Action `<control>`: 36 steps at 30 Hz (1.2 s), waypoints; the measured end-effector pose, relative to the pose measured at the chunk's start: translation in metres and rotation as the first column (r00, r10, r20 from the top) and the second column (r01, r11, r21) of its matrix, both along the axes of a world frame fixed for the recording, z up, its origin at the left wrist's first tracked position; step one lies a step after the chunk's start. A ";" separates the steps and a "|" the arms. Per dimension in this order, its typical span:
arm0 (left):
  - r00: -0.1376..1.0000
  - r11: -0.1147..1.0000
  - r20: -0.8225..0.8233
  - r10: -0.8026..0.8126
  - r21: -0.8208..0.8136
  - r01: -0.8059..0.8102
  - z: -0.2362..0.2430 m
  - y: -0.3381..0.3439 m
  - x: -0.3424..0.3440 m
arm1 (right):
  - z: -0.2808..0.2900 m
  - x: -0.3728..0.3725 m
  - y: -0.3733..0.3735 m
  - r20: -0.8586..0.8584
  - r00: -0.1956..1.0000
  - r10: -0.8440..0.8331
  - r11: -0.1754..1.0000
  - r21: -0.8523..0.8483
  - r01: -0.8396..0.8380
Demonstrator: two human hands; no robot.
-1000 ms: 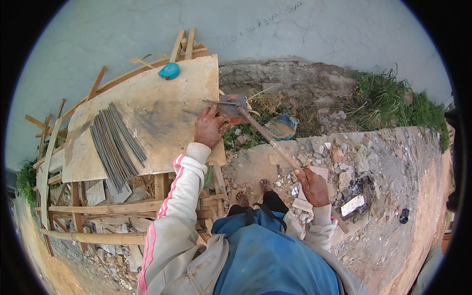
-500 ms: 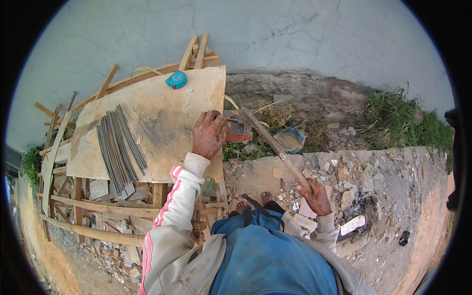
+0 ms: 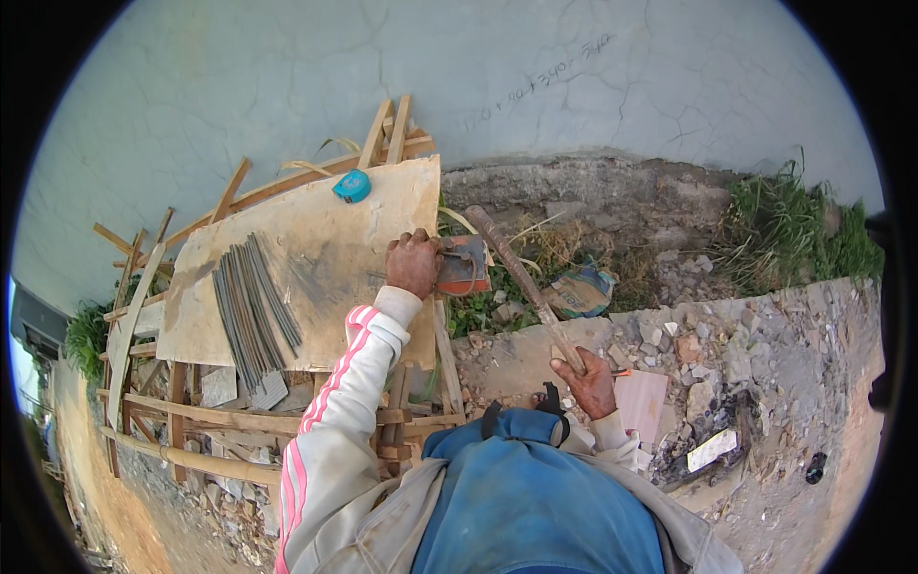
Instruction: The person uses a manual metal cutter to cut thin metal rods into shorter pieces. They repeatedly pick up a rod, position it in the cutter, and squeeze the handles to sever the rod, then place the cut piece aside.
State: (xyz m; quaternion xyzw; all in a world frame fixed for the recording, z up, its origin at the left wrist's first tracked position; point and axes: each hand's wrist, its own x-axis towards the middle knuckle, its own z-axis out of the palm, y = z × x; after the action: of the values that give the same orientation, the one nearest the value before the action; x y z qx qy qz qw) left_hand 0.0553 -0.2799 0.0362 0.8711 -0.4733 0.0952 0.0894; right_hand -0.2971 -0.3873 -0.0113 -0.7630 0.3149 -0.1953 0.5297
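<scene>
My left hand (image 3: 413, 263) is closed at the right edge of a worn board (image 3: 359, 230). From its fingers a short length of what looks like thin metal rod (image 3: 453, 254) reaches onto an orange-red plate with metal fittings (image 3: 466, 275); the rest is hidden by the hand. My right hand (image 3: 591, 383) is wrapped round the lower end of a long, rusty metal bar (image 3: 526, 285). The bar slants up and left, its far end above and beside the plate. Left of my left hand, a bundle of steel rods (image 3: 251, 306) lies on the board.
A teal tape measure (image 3: 352, 187) sits at the board's far edge. Wooden slats (image 3: 220, 411) frame the bench underneath. A cracked grey wall (image 3: 516, 77) rises behind. Rubble (image 3: 703, 383), a torn sack (image 3: 579, 292) and grass (image 3: 779, 220) lie to the right.
The whole view has shifted, with the bench lower in it. The bar's far end has swung slightly left toward the plate. Both hands keep their grips.
</scene>
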 end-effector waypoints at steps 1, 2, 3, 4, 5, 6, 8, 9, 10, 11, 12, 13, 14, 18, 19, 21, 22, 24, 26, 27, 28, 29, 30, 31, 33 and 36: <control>1.000 1.000 0.018 -0.002 -0.009 0.002 -0.003 0.000 0.001 | -0.002 -0.001 0.000 -0.027 1.000 -0.007 1.000 -0.004 0.007; 0.999 1.000 0.035 -0.031 -0.002 0.031 -0.004 -0.001 0.003 | -0.005 -0.002 -0.001 -0.029 1.000 -0.006 1.000 -0.018 0.006; 0.997 0.998 0.045 -0.061 0.009 0.061 -0.004 -0.001 0.006 | -0.007 -0.002 -0.001 -0.032 0.999 -0.005 1.000 -0.030 0.004; 0.996 0.996 0.050 -0.080 0.030 0.079 -0.004 -0.001 0.008 | -0.010 -0.001 -0.002 -0.014 1.000 -0.003 1.000 -0.016 0.003; 0.993 0.994 0.057 -0.105 0.034 0.103 -0.004 -0.002 0.009 | -0.012 -0.001 -0.003 0.003 1.000 0.001 1.000 -0.003 -0.001; 0.991 0.992 0.061 -0.117 0.046 0.114 -0.004 -0.002 0.011 | -0.014 0.000 -0.004 -0.033 0.999 -0.011 1.000 0.017 0.012; 0.988 0.989 0.035 -0.149 0.025 0.148 -0.002 -0.002 0.013 | -0.016 0.001 -0.005 0.073 0.997 -0.015 0.999 0.041 0.012; 0.985 0.985 0.005 -0.174 -0.005 0.174 -0.001 -0.002 0.014 | -0.016 0.001 -0.005 0.076 0.997 -0.032 0.998 0.065 0.027; 0.977 0.975 0.000 -0.212 -0.072 0.212 0.000 -0.001 0.015 | -0.015 0.001 -0.004 0.103 0.994 -0.031 0.996 0.082 0.022; 0.976 0.975 -0.042 -0.213 -0.071 0.209 0.000 0.000 0.014 | -0.013 0.001 -0.004 0.106 0.994 -0.033 0.994 0.103 0.022; 0.972 0.969 -0.057 -0.228 -0.110 0.220 0.000 0.001 0.013 | -0.012 0.001 -0.004 0.098 0.994 -0.044 0.992 0.119 0.032; 0.966 0.963 -0.087 -0.244 -0.140 0.231 0.000 0.001 0.013 | -0.010 0.001 -0.003 0.137 0.990 -0.042 0.992 0.122 0.026; 0.958 0.952 -0.096 -0.269 -0.176 0.250 0.001 0.000 0.013 | -0.009 0.002 -0.004 0.164 0.985 -0.051 0.992 0.121 0.031; 0.929 0.929 -0.181 -0.324 -0.248 0.275 0.015 -0.007 0.013 | -0.006 0.003 -0.007 0.066 0.996 -0.059 0.998 0.010 0.059; 0.925 0.925 -0.196 -0.326 -0.267 0.270 0.022 -0.010 0.013 | -0.006 0.003 -0.008 0.115 0.992 -0.048 0.999 0.031 0.044; 0.909 0.921 -0.247 -0.336 -0.287 0.263 0.038 -0.011 0.009 | -0.007 0.004 -0.009 0.167 0.984 -0.058 0.996 0.071 0.047; 0.900 0.921 -0.275 -0.337 -0.294 0.255 0.047 -0.011 0.007 | -0.007 0.005 -0.009 0.172 0.983 -0.062 0.997 0.053 0.054; 0.847 0.875 -0.395 -0.356 -0.459 0.154 0.063 -0.004 -0.002 | -0.006 0.008 -0.011 0.165 0.983 -0.080 0.997 0.013 0.079; 0.696 0.745 -0.528 -0.487 -0.667 0.015 0.078 0.001 -0.013 | -0.003 0.013 -0.015 0.240 0.967 -0.084 0.996 -0.011 0.089; 0.575 0.675 -0.595 -0.562 -0.732 -0.099 0.083 0.004 -0.020 | 0.000 0.016 -0.017 0.255 0.963 -0.085 0.995 -0.033 0.097; 0.442 0.603 -0.631 -0.638 -0.766 -0.224 0.085 0.010 -0.029 | 0.003 0.023 -0.021 0.257 0.965 -0.058 0.998 0.009 0.058; 0.298 0.516 -0.610 -0.734 -0.787 -0.339 0.085 0.015 -0.040 | 0.005 0.032 -0.025 0.246 0.969 -0.028 0.999 0.045 0.018; 0.237 0.452 -0.576 -0.782 -0.787 -0.421 0.083 0.016 -0.050 | 0.009 0.040 -0.031 0.173 0.985 -0.021 0.996 0.091 0.006; 0.184 0.409 -0.552 -0.813 -0.768 -0.493 0.080 0.014 -0.059 | 0.013 0.048 -0.035 0.269 0.963 0.026 0.986 0.150 -0.069; 0.086 0.291 -0.429 -0.899 -0.734 -0.614 0.069 0.011 -0.078 | 0.018 0.068 -0.036 0.344 0.935 0.085 0.943 0.276 -0.187; 0.042 0.217 -0.336 -0.941 -0.693 -0.687 0.048 0.005 -0.103 | 0.026 0.100 -0.038 0.410 0.884 0.226 0.907 0.243 -0.345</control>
State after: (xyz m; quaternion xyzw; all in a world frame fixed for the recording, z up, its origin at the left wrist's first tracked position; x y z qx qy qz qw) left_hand -0.0473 -0.2748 0.0842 0.2771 -0.2090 -0.2770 0.8960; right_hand -0.1974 -0.4255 0.0142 -0.6578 0.1179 -0.2036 0.7155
